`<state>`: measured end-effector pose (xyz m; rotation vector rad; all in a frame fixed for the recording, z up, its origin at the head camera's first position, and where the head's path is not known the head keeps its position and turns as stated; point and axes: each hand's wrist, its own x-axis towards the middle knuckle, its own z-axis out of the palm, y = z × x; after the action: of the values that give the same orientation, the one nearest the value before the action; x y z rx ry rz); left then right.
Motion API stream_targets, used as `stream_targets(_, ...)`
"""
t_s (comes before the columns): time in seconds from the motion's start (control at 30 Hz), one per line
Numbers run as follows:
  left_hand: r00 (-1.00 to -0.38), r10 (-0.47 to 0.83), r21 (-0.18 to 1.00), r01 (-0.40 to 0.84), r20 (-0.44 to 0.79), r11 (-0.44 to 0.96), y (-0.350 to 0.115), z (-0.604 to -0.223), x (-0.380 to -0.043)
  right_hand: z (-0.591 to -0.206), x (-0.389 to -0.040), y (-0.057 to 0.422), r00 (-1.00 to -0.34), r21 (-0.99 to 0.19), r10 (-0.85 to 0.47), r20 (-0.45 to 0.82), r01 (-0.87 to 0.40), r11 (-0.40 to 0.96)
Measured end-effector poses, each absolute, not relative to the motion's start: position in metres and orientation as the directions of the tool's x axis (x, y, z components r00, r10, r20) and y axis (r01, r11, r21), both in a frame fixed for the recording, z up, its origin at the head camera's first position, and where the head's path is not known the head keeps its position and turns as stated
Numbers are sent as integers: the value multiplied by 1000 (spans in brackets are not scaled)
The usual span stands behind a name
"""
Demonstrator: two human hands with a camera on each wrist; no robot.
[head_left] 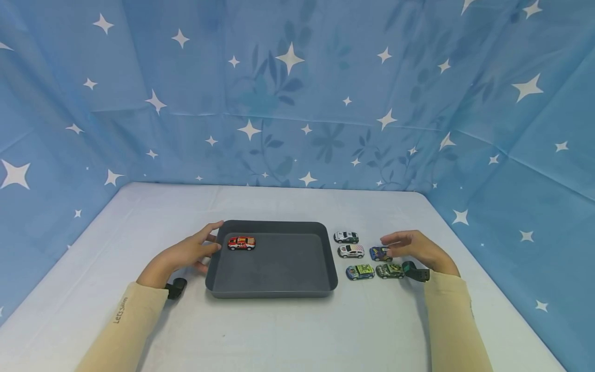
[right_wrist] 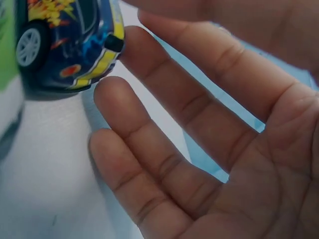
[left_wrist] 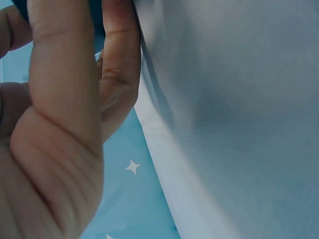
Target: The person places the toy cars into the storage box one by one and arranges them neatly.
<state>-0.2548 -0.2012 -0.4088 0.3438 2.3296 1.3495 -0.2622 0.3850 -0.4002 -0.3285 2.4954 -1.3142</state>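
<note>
A dark grey tray [head_left: 274,295] lies on the white table, with a red toy car [head_left: 241,243] in its far left corner. My left hand [head_left: 190,253] holds the tray's left rim; in the left wrist view its fingers [left_wrist: 65,74] partly hide the dark wall. To the right of the tray, my right hand [head_left: 416,248] is at a dark blue toy car [head_left: 381,253], with yellow and flame markings [right_wrist: 75,50]. Its fingers are extended beside the car, and I cannot tell whether the fingertips touch it.
Between the tray and my right hand stand two white toy cars [head_left: 346,237] and a blue-green one [head_left: 360,272]. A camouflage-patterned car [head_left: 390,270] is just in front of the blue one. A blue star-patterned cloth [head_left: 288,103] rises behind the table [head_left: 279,336] and at both sides.
</note>
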Motion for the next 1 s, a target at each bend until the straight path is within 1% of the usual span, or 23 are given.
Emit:
stream_targets(0.2, -881, 407, 863, -1, -240, 506, -201, -408, -254, -401, -263, 384, -916, -832, -368, -162, -74, 551)
stream_targets(0.53, -871, 430, 878, -4, -239, 479, -202, -409, -254, -401, -263, 381, -922, -793, -348, -167, -84, 604)
stream_targets(0.8, -866, 450, 871, 36, -217, 490, -203, -409, -256, -401, -262, 379, -919, -788, -354, -174, -86, 609)
stream_targets(1.0, -867, 447, 869, 35, -219, 493, -203, -408, -256, -402, -262, 378, -925, -782, -339, -172, -81, 618)
